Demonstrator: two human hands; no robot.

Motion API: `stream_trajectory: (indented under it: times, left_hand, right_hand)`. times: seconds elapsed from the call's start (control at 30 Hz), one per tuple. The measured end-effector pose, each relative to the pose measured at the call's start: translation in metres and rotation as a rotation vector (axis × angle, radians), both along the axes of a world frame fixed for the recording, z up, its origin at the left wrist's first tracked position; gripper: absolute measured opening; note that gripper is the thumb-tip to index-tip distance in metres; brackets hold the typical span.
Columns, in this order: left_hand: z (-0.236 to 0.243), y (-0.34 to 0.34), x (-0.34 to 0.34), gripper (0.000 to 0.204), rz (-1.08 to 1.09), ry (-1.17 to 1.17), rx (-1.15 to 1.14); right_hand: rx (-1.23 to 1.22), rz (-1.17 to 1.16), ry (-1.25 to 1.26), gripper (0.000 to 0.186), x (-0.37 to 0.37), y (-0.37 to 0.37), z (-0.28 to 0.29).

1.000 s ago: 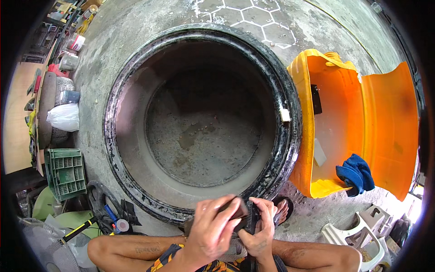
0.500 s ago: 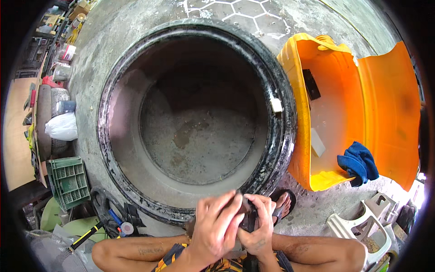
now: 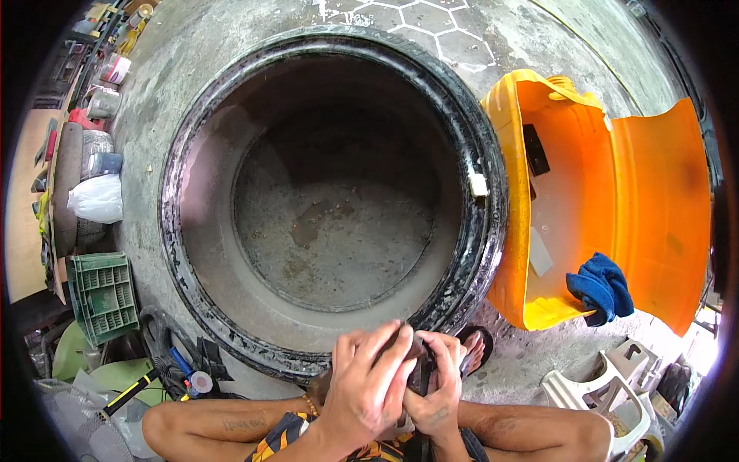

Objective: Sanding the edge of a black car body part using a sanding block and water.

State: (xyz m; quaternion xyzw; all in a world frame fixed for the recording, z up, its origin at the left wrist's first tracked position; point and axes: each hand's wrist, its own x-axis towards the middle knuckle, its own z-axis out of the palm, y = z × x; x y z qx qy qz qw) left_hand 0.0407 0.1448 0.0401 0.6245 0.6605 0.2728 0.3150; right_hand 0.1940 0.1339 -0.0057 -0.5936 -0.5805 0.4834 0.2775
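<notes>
Both hands come together over my lap, at the near edge of a large round tub (image 3: 489, 254) with a scuffed black rim. A dark, narrow object (image 3: 420, 373) sits between them; its kind is mostly hidden by fingers. My right hand (image 3: 439, 389) is closed round it, thumb on the near side. My left hand (image 3: 368, 381) is bent over it from the left, fingers curled and fingertips against its top. A small white block (image 3: 478, 185) rests on the tub's right rim.
Right of the tub stands a cut-open orange plastic container (image 3: 504, 200) holding cloudy liquid, a black block (image 3: 536, 148) and a white block (image 3: 540, 252). A blue cloth (image 3: 600, 289) hangs over its near edge. A green crate (image 3: 104, 296) lies left, a pale plastic stool (image 3: 596, 385) right.
The view has shifted slightly, so the surroundings sit a little differently. Both hands stay closed in nearly the same place, around the same dark object.
</notes>
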Motion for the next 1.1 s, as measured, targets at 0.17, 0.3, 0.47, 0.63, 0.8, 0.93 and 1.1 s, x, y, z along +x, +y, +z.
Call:
stream_trajectory:
  times: [0.17, 0.3, 0.47, 0.63, 0.8, 0.93, 1.1]
  left_hand:
    - [0.016, -0.011, 0.000, 0.041, -0.016, 0.029, -0.033]
    - [-0.006, -0.001, -0.012, 0.041, 0.061, -0.044, 0.002]
    - [0.015, -0.014, -0.015, 0.041, 0.051, -0.022, 0.008]
    - [0.007, -0.010, 0.003, 0.041, 0.015, 0.006, 0.003]
    - [-0.002, -0.001, 0.004, 0.043, -0.007, 0.016, 0.024]
    - [0.011, -0.012, 0.004, 0.039, 0.029, 0.019, -0.020]
    - [-0.010, 0.002, -0.013, 0.041, 0.117, -0.044, -0.031]
  right_hand:
    - [-0.019, 0.011, -0.002, 0.076, 0.001, -0.001, 0.003]
    - [0.001, -0.012, 0.036, 0.077, 0.000, -0.003, 0.004]
    - [-0.044, -0.011, 0.017, 0.078, 0.000, -0.002, 0.005]
    - [-0.030, -0.053, 0.042, 0.077, -0.001, -0.002, 0.002]
    - [0.031, -0.049, 0.041, 0.074, 0.000, -0.002, -0.004]
    - [-0.031, -0.022, 0.015, 0.074, -0.001, -0.002, 0.007]
    - [-0.035, -0.016, 0.036, 0.077, 0.001, 0.001, 0.007]
